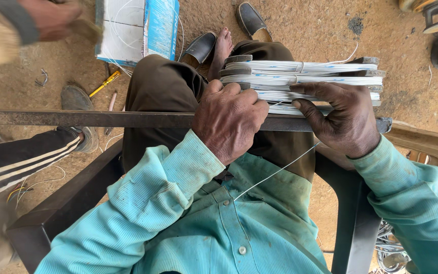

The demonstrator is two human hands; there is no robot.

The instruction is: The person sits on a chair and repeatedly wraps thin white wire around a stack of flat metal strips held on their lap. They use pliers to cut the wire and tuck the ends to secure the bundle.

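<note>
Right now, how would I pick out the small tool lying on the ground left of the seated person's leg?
Start at the dark metal bar crossing the lap, then look just above it, left of the brown trouser leg. On the sandy ground lies a screwdriver; its bright yellow handle sets it apart from the grey metal hook nearby.
</note>
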